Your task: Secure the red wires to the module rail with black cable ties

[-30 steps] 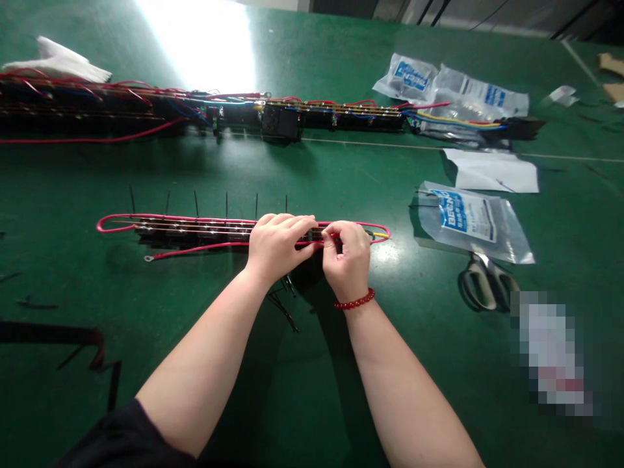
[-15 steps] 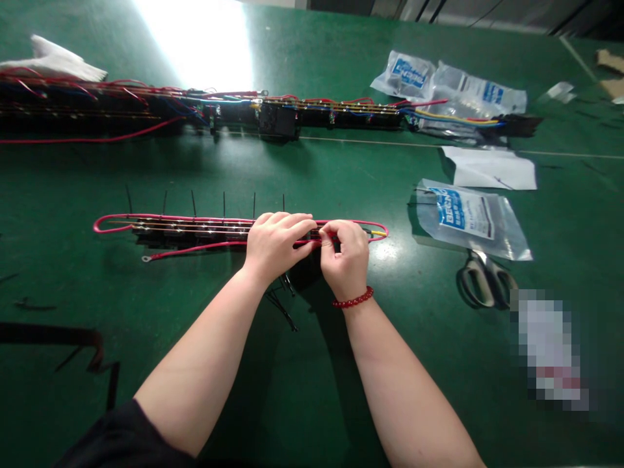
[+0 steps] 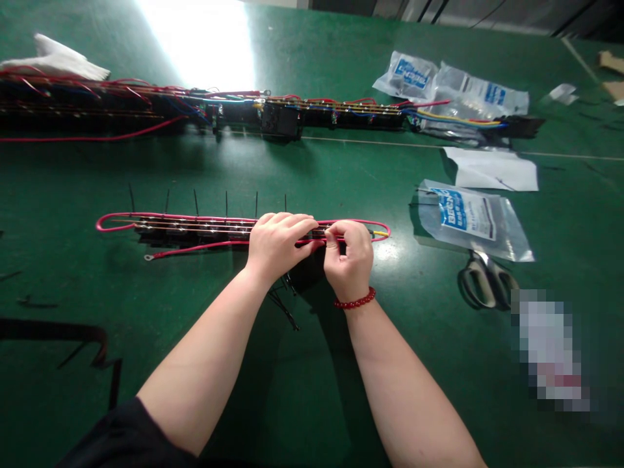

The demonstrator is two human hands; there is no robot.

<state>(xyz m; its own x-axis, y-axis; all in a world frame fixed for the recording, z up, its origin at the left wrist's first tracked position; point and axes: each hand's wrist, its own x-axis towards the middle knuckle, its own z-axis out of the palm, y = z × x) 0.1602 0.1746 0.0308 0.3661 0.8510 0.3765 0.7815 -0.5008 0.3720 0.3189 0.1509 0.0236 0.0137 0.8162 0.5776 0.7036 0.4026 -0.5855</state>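
A long black wiring assembly (image 3: 195,227) lies crosswise on the green table, with brass-coloured rods along it. A red wire (image 3: 117,216) loops round both ends, and its ring terminal (image 3: 149,258) rests at the lower left. Several thin black cable ties (image 3: 226,203) stick up behind the assembly. My left hand (image 3: 275,240) is closed over its middle, thumb at the near side and fingers across the top. Close to its right, my right hand (image 3: 350,257) pinches thumb against index finger at the assembly; whatever is between the fingertips is hidden. More tie ends (image 3: 283,309) show below my left hand.
A longer wired assembly (image 3: 351,117) runs across the table's back. At right are clear plastic bags (image 3: 480,218) with blue labels, a white paper (image 3: 492,169), scissors (image 3: 485,279) and a blurred-out item. A white glove (image 3: 58,62) lies back left, black strips (image 3: 58,331) front left.
My right hand has drawn back slightly to the right, still pinching. My left hand keeps its hold on the assembly, and the whole view has shifted a little.
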